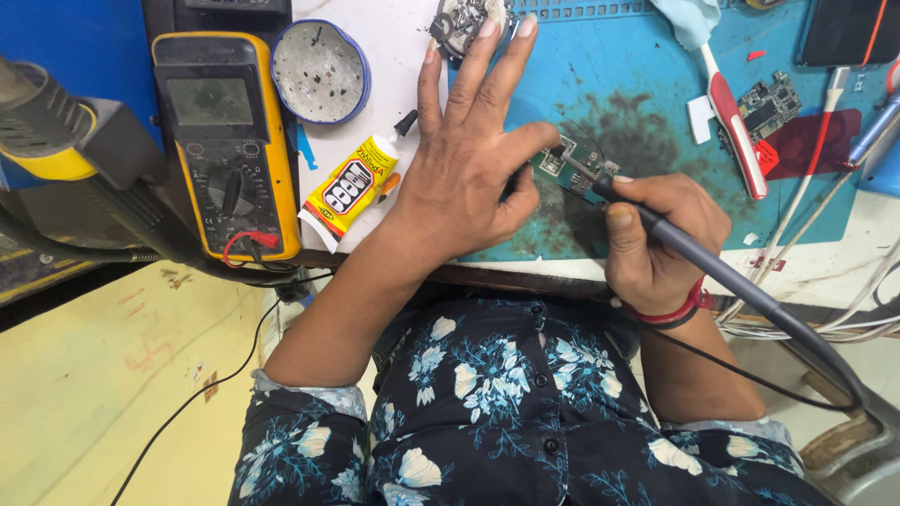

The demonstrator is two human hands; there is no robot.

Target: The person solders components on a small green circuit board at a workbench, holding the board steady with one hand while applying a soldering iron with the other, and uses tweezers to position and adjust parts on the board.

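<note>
My left hand (469,159) pinches a small green circuit board (574,167) between thumb and forefinger, the other fingers spread out over the blue work mat (637,84). My right hand (661,239) grips a grey soldering iron (694,258) like a pen, its tip resting on the board. The iron's cable runs off toward the lower right.
A yellow multimeter (225,141) lies at the left, a round dish (321,72) of debris behind it and a yellow glue tube (352,187) beside it. On the mat at right lie another circuit board (764,108), a red-and-white tool (736,122) and white cables (816,253).
</note>
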